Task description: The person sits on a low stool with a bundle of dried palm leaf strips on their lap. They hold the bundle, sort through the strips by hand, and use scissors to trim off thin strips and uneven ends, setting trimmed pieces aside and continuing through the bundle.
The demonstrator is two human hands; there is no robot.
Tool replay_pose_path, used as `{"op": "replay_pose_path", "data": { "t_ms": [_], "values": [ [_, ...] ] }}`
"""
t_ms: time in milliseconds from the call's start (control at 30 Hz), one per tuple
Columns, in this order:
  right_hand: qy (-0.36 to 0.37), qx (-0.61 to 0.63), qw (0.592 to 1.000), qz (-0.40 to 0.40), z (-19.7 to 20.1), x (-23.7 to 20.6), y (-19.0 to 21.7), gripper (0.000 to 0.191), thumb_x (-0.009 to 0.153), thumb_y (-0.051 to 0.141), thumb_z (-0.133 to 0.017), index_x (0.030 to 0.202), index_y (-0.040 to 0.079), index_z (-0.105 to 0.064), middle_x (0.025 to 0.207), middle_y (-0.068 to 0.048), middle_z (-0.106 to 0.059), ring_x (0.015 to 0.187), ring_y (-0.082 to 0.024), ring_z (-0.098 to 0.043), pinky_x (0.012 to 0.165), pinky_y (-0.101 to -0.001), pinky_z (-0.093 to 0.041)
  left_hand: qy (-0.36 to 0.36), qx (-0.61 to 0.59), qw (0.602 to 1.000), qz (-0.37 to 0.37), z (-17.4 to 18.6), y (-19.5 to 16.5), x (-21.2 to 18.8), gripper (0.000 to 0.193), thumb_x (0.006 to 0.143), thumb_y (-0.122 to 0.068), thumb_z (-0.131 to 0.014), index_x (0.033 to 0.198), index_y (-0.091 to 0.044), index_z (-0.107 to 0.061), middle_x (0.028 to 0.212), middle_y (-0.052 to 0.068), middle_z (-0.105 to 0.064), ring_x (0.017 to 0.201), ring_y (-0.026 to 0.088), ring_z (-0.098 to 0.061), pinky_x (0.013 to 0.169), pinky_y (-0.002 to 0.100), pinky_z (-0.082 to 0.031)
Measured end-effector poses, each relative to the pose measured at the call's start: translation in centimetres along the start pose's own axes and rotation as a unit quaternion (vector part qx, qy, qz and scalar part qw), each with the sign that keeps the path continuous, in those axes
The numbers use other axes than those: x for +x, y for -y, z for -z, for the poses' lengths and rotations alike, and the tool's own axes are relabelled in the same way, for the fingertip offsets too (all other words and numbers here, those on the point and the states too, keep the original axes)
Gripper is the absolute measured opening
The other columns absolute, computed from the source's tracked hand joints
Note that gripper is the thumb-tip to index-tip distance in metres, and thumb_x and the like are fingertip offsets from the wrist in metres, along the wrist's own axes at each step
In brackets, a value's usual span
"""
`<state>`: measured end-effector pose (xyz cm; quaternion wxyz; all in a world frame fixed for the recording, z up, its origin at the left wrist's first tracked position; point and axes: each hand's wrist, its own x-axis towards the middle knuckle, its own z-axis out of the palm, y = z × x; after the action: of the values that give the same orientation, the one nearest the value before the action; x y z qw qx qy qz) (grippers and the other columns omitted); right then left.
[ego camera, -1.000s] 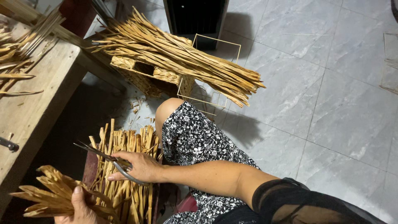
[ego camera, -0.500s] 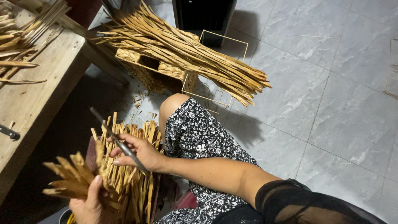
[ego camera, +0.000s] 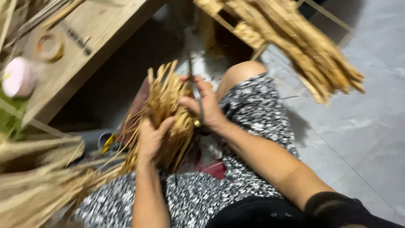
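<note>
Both hands (ego camera: 177,122) on straw bundle (ego camera: 168,105) w/ scissors (ego camera: 194,90)

I see 2 hands, my left hand (ego camera: 152,137) and right hand (ego camera: 205,105), 1 pair of scissors (ego camera: 193,80), 1 tape roll (ego camera: 49,46) and 1 pink tub (ego camera: 17,77).

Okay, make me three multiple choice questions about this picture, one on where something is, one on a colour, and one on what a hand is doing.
1. Where does the pink round object lie?
A. on the wooden bench at the left
B. on the tiled floor at the right
C. on the person's lap

2. What colour is the floor?
A. red
B. grey
C. green

3. What is the left hand doing?
A. resting flat on the floor
B. gripping the bundle of dried strips
C. hanging free in the air

Answers:
1 A, it sits on the wooden bench near the left edge.
2 B, the tiles are pale grey.
3 B, its fingers wrap the bundle, while the right hand holds scissors.
</note>
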<state>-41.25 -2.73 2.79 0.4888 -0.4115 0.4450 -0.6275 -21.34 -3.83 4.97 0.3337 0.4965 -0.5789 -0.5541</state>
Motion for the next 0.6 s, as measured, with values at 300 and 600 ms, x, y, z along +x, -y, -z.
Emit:
{"op": "replay_pose_path", "data": {
  "t_ms": [300, 600],
  "values": [
    [-0.008, 0.038, 0.999, -0.012, -0.9, 0.7, 1.1, 0.046, 0.095, 0.007, -0.075, 0.137, 0.008, -0.056, 0.086, 0.006, -0.056, 0.073, -0.004, -0.054, 0.066, -0.0191, -0.048, -0.014, -0.066, 0.998, 0.009, -0.4, 0.8, 0.0, 0.024, 0.09, -0.006, -0.077, 0.113, -0.002, -0.075, 0.096, 0.003, -0.074, 0.083, 0.007, -0.067, 0.076, 0.022, -0.053],
    [0.064, 0.0, 0.998, -0.027, -1.2, 0.8, 0.8, 0.054, 0.098, 0.026, -0.07, 0.143, 0.006, -0.049, 0.101, -0.002, -0.065, 0.086, -0.009, -0.061, 0.077, -0.0232, -0.052, -0.138, -0.217, 0.966, 0.031, 1.8, 1.2, 0.3, 0.022, 0.093, -0.023, -0.075, 0.105, -0.004, -0.075, 0.077, 0.0, -0.071, 0.062, 0.004, -0.059, 0.054, 0.019, -0.043]
  ]
}}
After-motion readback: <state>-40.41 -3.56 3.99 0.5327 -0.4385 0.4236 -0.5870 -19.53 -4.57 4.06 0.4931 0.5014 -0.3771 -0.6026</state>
